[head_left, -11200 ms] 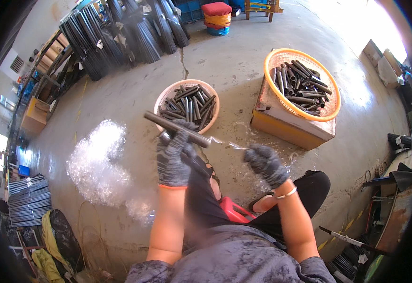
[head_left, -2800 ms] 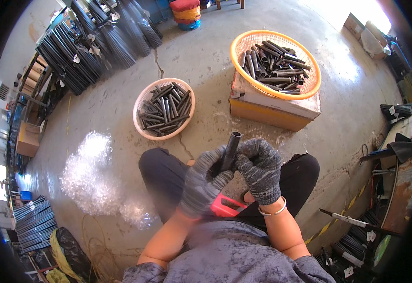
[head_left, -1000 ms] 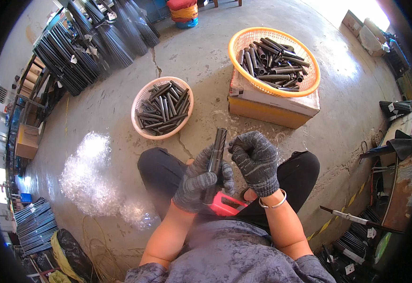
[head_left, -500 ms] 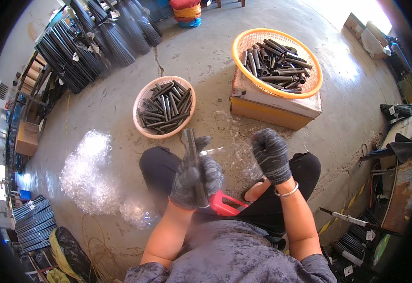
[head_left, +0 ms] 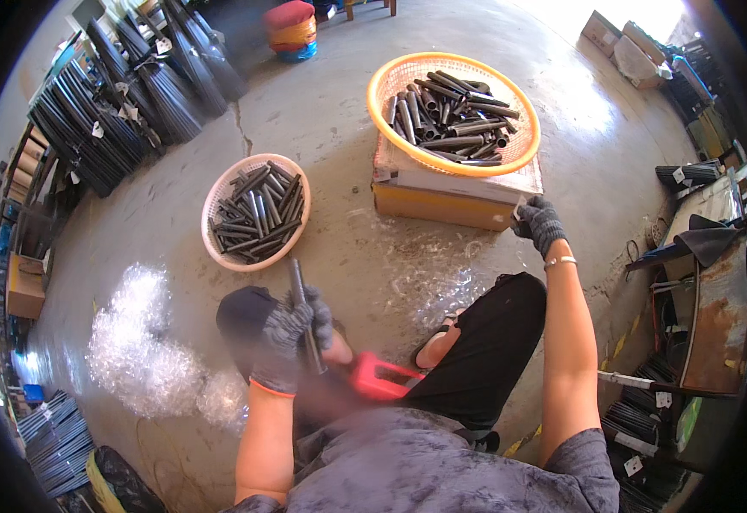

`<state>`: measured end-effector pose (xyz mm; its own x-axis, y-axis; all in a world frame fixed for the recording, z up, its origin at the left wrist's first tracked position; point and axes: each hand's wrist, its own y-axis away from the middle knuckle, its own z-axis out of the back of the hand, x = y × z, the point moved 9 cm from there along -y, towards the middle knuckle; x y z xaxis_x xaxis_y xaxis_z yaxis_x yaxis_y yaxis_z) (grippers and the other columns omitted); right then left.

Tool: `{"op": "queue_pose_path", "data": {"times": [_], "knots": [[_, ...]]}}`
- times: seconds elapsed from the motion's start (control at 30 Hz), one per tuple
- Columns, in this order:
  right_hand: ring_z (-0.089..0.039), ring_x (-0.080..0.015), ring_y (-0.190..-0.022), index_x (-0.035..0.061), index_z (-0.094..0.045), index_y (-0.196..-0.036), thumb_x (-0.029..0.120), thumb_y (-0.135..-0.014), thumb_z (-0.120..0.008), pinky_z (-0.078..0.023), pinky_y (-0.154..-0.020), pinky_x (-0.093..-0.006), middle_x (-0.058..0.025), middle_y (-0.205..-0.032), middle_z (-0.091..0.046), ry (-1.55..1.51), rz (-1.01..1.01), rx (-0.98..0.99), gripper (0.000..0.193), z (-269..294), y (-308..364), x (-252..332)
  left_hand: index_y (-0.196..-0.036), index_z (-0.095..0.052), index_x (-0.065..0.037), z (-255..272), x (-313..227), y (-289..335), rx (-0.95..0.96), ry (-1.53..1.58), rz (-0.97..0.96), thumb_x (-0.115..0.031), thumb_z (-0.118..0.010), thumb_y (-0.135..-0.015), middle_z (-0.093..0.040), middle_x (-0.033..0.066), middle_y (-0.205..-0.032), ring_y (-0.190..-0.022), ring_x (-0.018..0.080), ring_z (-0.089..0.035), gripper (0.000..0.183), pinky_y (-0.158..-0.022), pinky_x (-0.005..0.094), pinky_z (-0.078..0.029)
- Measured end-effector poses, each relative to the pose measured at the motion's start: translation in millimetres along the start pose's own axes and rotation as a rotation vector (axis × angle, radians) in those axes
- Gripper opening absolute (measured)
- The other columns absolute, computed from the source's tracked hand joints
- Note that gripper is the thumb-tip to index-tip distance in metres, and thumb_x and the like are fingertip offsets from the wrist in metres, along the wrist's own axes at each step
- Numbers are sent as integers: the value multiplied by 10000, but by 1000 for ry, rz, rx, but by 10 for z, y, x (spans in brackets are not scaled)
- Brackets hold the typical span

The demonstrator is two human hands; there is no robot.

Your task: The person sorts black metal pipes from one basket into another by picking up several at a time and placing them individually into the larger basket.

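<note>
My left hand (head_left: 292,329), in a grey knitted glove, is wrapped round a dark metal tube (head_left: 307,316) standing nearly upright over my left knee. My right hand (head_left: 540,224), gloved the same way, is stretched out to the right beside the near corner of a cardboard box. Its fingers are curled closed, and a small pale, shiny bit shows at their tips, too small to name. Left of centre, a pink plastic basket (head_left: 209,229) on the floor holds many similar tubes. A larger basket with an orange rim (head_left: 379,81), also full of tubes, rests on the cardboard box (head_left: 442,205).
Clear crumpled plastic (head_left: 138,342) is heaped on the floor at left, with scattered clear scraps (head_left: 450,295) before my right foot. A red plastic piece (head_left: 380,378) sits between my legs. Bundled rods (head_left: 91,128) stand far left. A rusty-topped bench (head_left: 715,329) stands at right.
My right hand has swung away to the right, toward the box. My left hand still holds the tube; the clear strip beside it no longer shows there. The whole view has shifted.
</note>
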<state>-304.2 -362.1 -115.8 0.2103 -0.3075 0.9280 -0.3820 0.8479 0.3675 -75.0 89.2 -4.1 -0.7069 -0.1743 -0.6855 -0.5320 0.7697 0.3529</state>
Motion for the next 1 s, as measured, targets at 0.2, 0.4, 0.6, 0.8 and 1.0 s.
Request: {"op": "queue_pose_path", "data": {"times": [0.2, 0.4, 0.6, 0.8, 1.0], "knots": [[-580, -244, -592, 58, -537, -898, -29, -764, -605, -537, -501, -342, -88, -756, -572, -407, -53, -92, 174, -111, -861, -615, -1128, -496, -28, -53, 403, -60, -26, -73, 152, -140, -602, -894, -603, 82, -868, -678, 179, -602, 280, -586, 302, -529], [-619, -289, -675, 83, -569, -994, 79, -828, -532, -529, -568, -387, -124, -820, -609, -85, 71, -287, 170, 628, -1662, -1237, -1146, -489, -38, -22, 652, -210, -41, -76, 230, -100, -606, -885, -602, 94, -921, -755, 204, -620, 293, -629, 343, -538], [-574, -198, -577, 63, -595, -971, 152, -869, -561, -488, -513, -318, -66, -771, -628, -253, -114, -128, 139, 86, -1207, -938, -1159, -484, -35, -94, 664, -240, -53, -8, 256, -112, -624, -874, -603, 88, -924, -759, 203, -619, 327, -643, 330, -537], [-554, -111, -536, 31, -623, -1057, 200, -848, -638, -445, -464, -255, -43, -782, -655, 367, 12, 402, 270, -888, 53, 205, -1225, -460, -37, -319, 647, -379, 66, 13, 262, -174, -628, -878, -601, 87, -934, -766, 210, -613, 409, -648, 349, -538], [-619, -122, -737, 77, -351, -1392, 147, -834, -676, -503, -586, -247, -102, -1294, -530, -80, 119, 1243, 649, -2323, 1662, 542, -1322, -407, -52, -577, 444, -301, 217, 113, 234, -197, -627, -880, -597, 85, -942, -751, 211, -620, 515, -607, 383, -535]]}}
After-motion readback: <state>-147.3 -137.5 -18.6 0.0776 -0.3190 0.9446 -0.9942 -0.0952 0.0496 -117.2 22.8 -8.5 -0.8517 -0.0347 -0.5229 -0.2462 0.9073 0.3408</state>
